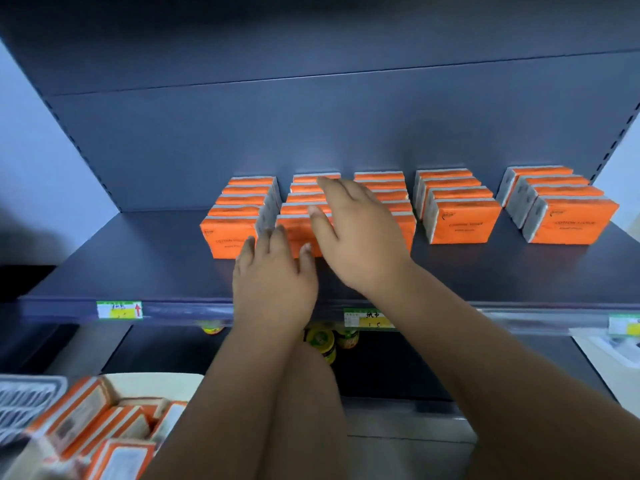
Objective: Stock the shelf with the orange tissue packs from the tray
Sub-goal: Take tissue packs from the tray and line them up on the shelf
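Filling most of the view, a dark shelf (121, 258) runs from 9 to 3 o'clock, with its back panel rising toward 12. Orange packs (460, 220) stand on it in five rows that run front to back, spread from just left of centre out to 3 o'clock. The three left rows sit close together. The two right rows stand apart from them and from each other.

At 7 o'clock a cream tray (156, 381) holds loose packs (86, 417), jumbled, tilted and blurred. A grey crate (27, 400) sits just beside it at 8 o'clock.

Two bare forearms enter from 5 and 6 o'clock. The right hand (360, 237), at the centre, is spread flat over the second and third rows from the left, fingers straight and pointing toward 11. It grips nothing, and whether the palm presses the packs cannot be told. The left hand (273, 282), just at 7 o'clock of the right, also has straight fingers. Their tips are at the front faces of the first and second rows, and it too holds nothing.

Three tags (119, 310) sit on the shelf's front rail, at 8, 6 and 4 o'clock. Below the rail at 6 o'clock stand jars (320, 341) with yellow-green lids, partly hidden by the left forearm.
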Tool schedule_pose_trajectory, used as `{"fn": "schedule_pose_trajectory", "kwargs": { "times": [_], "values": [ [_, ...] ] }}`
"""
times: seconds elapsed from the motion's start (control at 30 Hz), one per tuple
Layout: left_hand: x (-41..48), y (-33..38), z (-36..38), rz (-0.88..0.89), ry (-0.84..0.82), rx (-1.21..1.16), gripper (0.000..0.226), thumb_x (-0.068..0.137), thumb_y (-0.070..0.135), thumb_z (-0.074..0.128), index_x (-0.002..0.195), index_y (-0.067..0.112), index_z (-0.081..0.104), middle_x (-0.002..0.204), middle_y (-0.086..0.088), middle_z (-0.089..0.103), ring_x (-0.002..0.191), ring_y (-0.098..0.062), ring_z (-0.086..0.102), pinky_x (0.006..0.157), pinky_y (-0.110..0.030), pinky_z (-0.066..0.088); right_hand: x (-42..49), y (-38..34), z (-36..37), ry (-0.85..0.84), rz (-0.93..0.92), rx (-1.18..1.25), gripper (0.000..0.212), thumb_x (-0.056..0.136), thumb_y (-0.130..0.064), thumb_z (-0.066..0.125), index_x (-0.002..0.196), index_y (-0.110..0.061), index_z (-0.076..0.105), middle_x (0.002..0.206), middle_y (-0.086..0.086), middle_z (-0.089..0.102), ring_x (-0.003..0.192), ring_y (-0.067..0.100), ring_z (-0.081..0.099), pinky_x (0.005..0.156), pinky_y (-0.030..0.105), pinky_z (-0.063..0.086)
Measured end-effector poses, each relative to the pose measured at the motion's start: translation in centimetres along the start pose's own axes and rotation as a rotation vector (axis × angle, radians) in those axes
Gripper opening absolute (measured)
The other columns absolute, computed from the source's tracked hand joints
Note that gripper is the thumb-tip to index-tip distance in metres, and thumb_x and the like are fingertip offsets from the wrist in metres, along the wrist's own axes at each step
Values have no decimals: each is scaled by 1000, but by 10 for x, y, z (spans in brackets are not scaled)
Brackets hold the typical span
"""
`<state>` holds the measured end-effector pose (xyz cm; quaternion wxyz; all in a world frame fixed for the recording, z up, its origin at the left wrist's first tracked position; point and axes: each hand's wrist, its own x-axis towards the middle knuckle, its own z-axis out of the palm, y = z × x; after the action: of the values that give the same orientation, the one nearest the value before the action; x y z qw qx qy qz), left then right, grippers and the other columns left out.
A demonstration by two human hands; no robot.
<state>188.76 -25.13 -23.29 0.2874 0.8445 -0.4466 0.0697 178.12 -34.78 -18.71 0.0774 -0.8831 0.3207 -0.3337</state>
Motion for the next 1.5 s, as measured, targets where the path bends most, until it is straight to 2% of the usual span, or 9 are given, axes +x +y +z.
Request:
{"fn": "schedule_pose_trajectory", "kwargs": {
  "times": [0.27,0.47,0.6,0.77,0.93,1.17,1.3,1.4,1.5],
  "values": [
    [-94,-133,-72,-253,187,298,72,96,50,38,147,0,49,150,-20,53,142,-46,43,119,-56,34,-52,-123,53,-174,-429,-29,54,100,-43,40,142,-13,55,144,8,57,141,31,47,112,45,42],
    [-174,-225,-114,-428,122,425,73,91,43,31,149,1,45,152,-18,50,144,-43,41,120,-55,30,-125,-226,112,-434,-639,94,52,98,-43,44,141,-15,55,146,6,55,139,31,47,111,48,42],
    [-208,-254,-108,-510,94,396,69,95,46,32,145,3,49,149,-16,53,141,-42,43,119,-55,32,-141,-251,143,-526,-571,144,52,98,-40,33,134,-13,59,135,7,61,129,32,53,105,49,46],
    [-225,-277,-85,-612,-15,323,69,98,52,38,148,5,48,152,-16,51,146,-43,37,120,-54,30,-139,-243,180,-702,-532,18,35,102,-40,42,124,-18,60,122,4,64,116,29,59,94,44,49],
    [-234,-290,-51,-615,-160,211,66,101,52,36,149,8,47,155,-15,49,151,-42,29,125,-55,24,-141,-224,204,-1032,-430,-140,36,103,-39,48,133,-22,54,132,4,55,121,29,56,90,39,44],
    [-252,-298,-11,-651,-428,26,71,102,54,51,160,20,28,165,-5,37,156,-31,20,125,-50,27,-146,-225,250,-1222,-286,-177,38,104,-27,48,139,-16,53,133,7,62,121,28,60,96,40,48],
    [-258,-310,0,-724,-572,-143,82,92,51,67,160,27,28,159,-2,43,146,-28,39,117,-50,38,-164,-225,277,-1243,-213,-68,33,100,-33,50,131,-23,54,126,2,59,116,28,61,97,45,52],
    [-262,-317,0,-741,-712,-109,60,91,46,72,142,27,48,135,1,62,124,-22,59,101,-39,50,-174,-231,299,-1225,-119,171,31,91,-28,53,121,-34,59,115,-6,63,108,23,65,89,45,56],
    [-266,-325,-5,-774,-774,-78,48,91,44,73,131,24,56,125,1,65,116,-21,63,95,-34,50,-169,-248,310,-1222,-49,395,52,96,-23,58,145,-36,48,144,-4,54,131,23,57,104,45,51]
  ]
}}
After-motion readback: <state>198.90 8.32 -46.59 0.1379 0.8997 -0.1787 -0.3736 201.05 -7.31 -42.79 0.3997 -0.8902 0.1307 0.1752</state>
